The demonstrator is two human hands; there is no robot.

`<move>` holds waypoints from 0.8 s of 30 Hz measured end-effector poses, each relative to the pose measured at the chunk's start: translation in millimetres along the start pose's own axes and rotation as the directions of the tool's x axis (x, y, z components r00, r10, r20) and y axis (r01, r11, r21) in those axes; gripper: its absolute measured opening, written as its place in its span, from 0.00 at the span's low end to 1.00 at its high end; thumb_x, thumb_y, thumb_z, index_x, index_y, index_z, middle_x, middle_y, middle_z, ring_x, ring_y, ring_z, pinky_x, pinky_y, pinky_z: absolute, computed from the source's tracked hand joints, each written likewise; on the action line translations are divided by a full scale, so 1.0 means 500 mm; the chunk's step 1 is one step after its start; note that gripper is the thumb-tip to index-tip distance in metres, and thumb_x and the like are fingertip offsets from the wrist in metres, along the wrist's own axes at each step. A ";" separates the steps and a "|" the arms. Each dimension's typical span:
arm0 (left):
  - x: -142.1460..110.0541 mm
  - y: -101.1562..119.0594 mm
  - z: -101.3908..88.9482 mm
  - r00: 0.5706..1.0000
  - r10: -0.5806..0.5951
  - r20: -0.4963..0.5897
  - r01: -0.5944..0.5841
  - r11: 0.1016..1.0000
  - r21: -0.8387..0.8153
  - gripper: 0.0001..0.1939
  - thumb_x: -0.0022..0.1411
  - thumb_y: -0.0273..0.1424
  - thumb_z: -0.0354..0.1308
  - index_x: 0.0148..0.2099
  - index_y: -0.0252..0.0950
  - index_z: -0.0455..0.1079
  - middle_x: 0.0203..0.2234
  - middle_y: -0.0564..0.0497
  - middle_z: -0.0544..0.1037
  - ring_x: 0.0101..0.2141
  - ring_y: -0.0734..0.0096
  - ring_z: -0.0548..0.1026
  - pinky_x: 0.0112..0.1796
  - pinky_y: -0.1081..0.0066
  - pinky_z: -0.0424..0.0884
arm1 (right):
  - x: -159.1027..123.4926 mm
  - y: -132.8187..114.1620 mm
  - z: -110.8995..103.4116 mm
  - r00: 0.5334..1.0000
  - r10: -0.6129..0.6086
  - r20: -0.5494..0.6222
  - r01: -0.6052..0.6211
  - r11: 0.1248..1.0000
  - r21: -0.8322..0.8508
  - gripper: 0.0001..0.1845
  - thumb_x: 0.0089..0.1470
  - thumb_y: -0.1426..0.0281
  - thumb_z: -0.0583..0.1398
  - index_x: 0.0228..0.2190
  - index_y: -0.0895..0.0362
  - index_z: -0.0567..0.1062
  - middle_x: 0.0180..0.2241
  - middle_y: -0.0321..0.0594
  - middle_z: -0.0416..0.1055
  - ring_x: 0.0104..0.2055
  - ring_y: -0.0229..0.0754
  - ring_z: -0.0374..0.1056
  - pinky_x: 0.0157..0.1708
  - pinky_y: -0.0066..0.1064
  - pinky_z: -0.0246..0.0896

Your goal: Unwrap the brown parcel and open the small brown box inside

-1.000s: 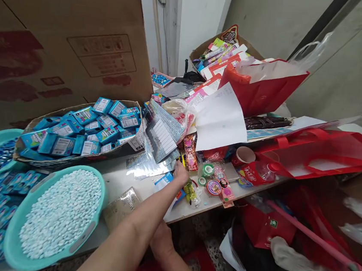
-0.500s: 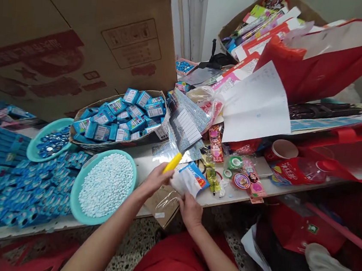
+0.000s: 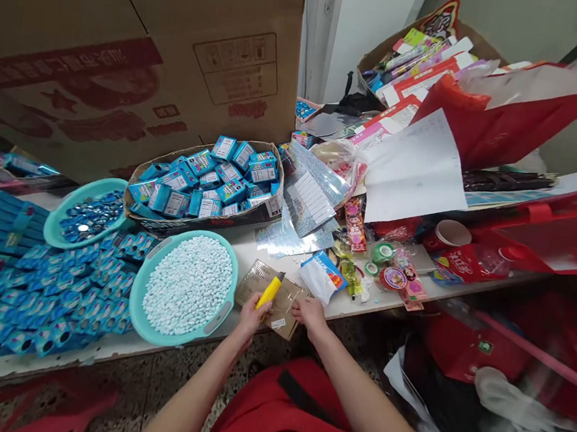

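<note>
My left hand (image 3: 256, 314) is closed round a yellow box cutter (image 3: 271, 291), its dark blade pointing up and away from me. Below the cutter lies a flat brown cardboard package (image 3: 287, 297) in clear plastic, with a small white label near its front corner. It juts over the table's front edge. At its right edge, the curled fingers of my right hand (image 3: 309, 312) pinch the package or its wrapping. Just beyond that hand rests a blue and white packet (image 3: 322, 278). A turquoise basin (image 3: 141, 300) of pale blue candies stands left of the package.
A cut-down carton (image 3: 138, 217) holds small blue boxes. Behind it rises a large cardboard box (image 3: 149, 16). Another turquoise basin (image 3: 54, 236) holds shiny blue pieces. Rows of blue boxes (image 3: 68, 296) fill the left. Tape rolls (image 3: 381, 253) and a paper cup (image 3: 451, 234) stand right.
My right hand has let go of the blue and white packet, which now lies on the table, and has moved to the cardboard package. The box cutter has come lower, over the package.
</note>
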State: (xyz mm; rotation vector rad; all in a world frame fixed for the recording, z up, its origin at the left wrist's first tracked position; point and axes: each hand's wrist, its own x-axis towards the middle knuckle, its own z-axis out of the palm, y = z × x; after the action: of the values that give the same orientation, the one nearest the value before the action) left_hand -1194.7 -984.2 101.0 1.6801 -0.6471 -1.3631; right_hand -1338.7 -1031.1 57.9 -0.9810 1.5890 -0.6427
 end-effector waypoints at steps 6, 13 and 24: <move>-0.018 0.079 -0.021 0.987 0.010 0.157 0.030 0.968 -0.249 0.29 0.43 0.41 0.62 0.48 0.38 0.61 0.37 0.49 0.75 0.33 0.68 0.75 0.37 0.68 0.67 | -0.017 0.014 0.040 0.998 0.031 -0.054 -0.022 0.986 0.166 0.15 0.55 0.61 0.59 0.26 0.61 0.71 0.20 0.30 0.67 0.19 0.31 0.61 0.21 0.25 0.61; 0.038 0.132 -0.039 0.871 0.061 0.488 -0.255 0.905 0.341 0.24 0.52 0.38 0.55 0.51 0.38 0.62 0.34 0.51 0.74 0.30 0.69 0.72 0.32 0.71 0.67 | -0.040 0.019 0.044 0.994 0.105 -0.018 -0.092 0.931 0.352 0.10 0.51 0.67 0.62 0.25 0.61 0.70 0.19 0.30 0.67 0.20 0.32 0.64 0.22 0.26 0.62; 0.094 0.164 -0.013 0.753 -0.001 0.658 -0.644 0.210 0.736 0.18 0.60 0.32 0.51 0.53 0.44 0.65 0.42 0.49 0.75 0.42 0.59 0.72 0.42 0.65 0.62 | -0.055 0.013 0.039 0.992 0.125 -0.011 -0.097 0.823 0.560 0.15 0.32 0.58 0.64 0.21 0.57 0.71 0.19 0.36 0.70 0.22 0.41 0.67 0.23 0.30 0.62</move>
State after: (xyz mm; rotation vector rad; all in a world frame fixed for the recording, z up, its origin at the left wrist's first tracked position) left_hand -1166.4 -1061.5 147.3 1.7181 -2.4911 -1.0756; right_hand -1320.1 -1002.3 62.1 -0.4307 1.3618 -0.9848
